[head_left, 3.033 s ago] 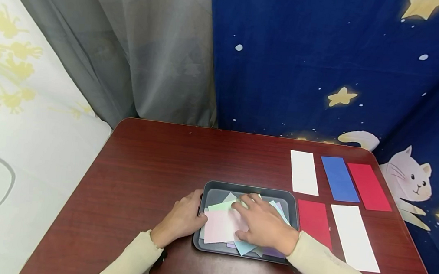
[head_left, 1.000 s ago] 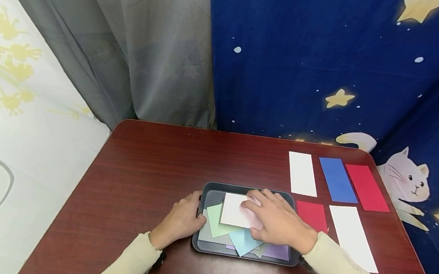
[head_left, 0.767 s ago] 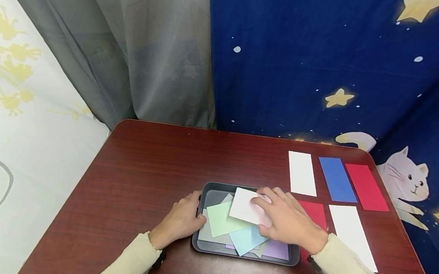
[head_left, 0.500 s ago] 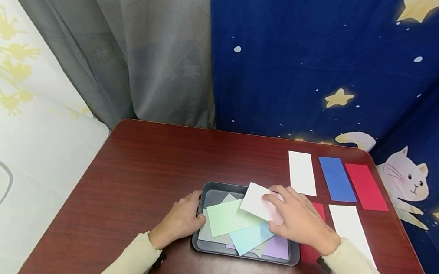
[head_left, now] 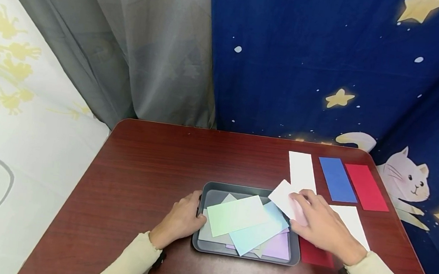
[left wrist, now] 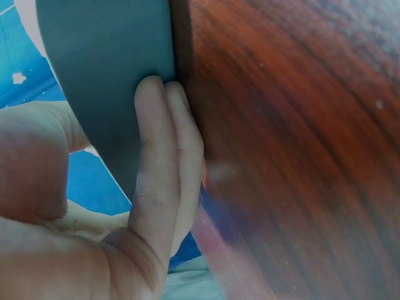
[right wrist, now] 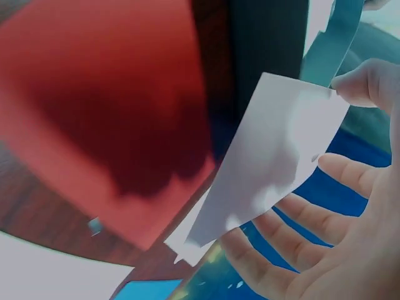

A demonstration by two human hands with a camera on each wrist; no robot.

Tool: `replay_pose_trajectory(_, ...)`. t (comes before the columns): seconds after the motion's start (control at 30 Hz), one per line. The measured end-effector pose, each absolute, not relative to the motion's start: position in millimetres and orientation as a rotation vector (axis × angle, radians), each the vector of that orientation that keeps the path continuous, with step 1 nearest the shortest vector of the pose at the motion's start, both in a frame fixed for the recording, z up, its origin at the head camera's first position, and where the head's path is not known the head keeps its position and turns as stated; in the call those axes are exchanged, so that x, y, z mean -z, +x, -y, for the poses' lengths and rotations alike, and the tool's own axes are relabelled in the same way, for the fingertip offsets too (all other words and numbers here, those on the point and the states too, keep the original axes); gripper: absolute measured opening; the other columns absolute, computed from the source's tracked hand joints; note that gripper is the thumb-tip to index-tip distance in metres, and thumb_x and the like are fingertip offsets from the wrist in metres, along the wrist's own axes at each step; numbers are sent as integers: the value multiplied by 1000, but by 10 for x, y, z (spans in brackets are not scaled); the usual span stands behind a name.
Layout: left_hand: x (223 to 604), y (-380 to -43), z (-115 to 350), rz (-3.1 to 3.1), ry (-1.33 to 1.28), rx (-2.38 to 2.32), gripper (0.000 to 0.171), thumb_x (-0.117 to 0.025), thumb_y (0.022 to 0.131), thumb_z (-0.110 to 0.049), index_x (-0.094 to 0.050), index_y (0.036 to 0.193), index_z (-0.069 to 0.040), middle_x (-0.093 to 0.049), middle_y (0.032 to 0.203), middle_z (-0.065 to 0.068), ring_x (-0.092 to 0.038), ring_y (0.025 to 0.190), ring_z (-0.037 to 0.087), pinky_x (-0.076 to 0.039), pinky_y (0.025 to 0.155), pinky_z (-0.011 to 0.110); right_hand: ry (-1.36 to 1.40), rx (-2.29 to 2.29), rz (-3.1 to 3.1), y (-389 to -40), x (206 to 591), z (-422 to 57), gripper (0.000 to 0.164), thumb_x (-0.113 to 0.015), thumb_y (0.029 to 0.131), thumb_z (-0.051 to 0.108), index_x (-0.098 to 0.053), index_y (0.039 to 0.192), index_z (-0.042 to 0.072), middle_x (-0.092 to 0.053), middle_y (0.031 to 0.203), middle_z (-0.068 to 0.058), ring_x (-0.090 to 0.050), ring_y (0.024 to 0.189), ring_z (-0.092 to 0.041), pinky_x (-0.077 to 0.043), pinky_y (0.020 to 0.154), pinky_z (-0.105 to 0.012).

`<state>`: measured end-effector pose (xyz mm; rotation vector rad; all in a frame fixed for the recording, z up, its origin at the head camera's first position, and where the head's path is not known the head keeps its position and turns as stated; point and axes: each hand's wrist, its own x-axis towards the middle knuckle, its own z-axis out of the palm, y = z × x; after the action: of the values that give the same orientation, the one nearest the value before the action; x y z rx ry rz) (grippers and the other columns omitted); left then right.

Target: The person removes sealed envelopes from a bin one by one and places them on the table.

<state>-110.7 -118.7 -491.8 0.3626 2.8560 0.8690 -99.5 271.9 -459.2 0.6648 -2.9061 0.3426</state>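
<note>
My left hand grips the left rim of a dark grey tray. In the left wrist view its fingers lie along the outside of the tray wall, the thumb on the other side. My right hand pinches a pale pink paper card by its edges, tilted above the tray's right rim. The right wrist view shows the pink card between thumb and fingertips. Inside the tray lie a light green card, a light blue card, a purple card and greyish ones, overlapping.
On the brown table, right of the tray, a white card, a blue card and a red card form a back row. Nearer lie another red card and a white card, both partly hidden by my right hand.
My right hand has lifted the pink card off the pile and carried it right, past the tray's right rim. More of the green, blue and purple cards shows. My left hand stays put.
</note>
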Motion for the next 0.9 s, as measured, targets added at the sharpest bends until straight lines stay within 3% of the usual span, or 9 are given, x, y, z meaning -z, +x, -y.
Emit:
replay_pose_trajectory(0.17,4915,-1107,1184,-2854,362,-871,59,-61,77,-18,-50,133,-4,-61,108,3,-62,87,22,-50,74,42,512,-378,2986,-906,4613,-2915,67,-75,77,36,-52,136,15,-48,127,-10,-50,99,-26,-51,63,-44)
replay_pose_trajectory(0.33,4908,-1104,1181,-2856,358,-869,59,-61,77,-18,-50,133,-4,-61,108,3,-61,88,22,-50,75,43,373,-391,3060,-822,4635,-3141,69,-75,79,36,-49,138,11,-46,129,-17,-50,104,-35,-53,66,-53)
replay_pose_trajectory(0.5,4907,-1103,1179,-2856,347,-866,59,-61,77,-18,-50,134,-5,-61,110,3,-61,89,23,-49,77,44,217,-366,3129,-737,4652,-3371,72,-75,81,40,-46,138,7,-43,128,-24,-46,107,-44,-51,64,-60)
replay_pose_trajectory(0.9,4907,-1099,1183,-2858,355,-871,58,-61,77,-17,-51,132,-5,-60,107,1,-61,87,22,-50,75,42,-34,-349,3139,-567,4783,-3888,72,-73,84,45,-45,136,4,-40,126,-30,-44,103,-51,-41,68,-72)
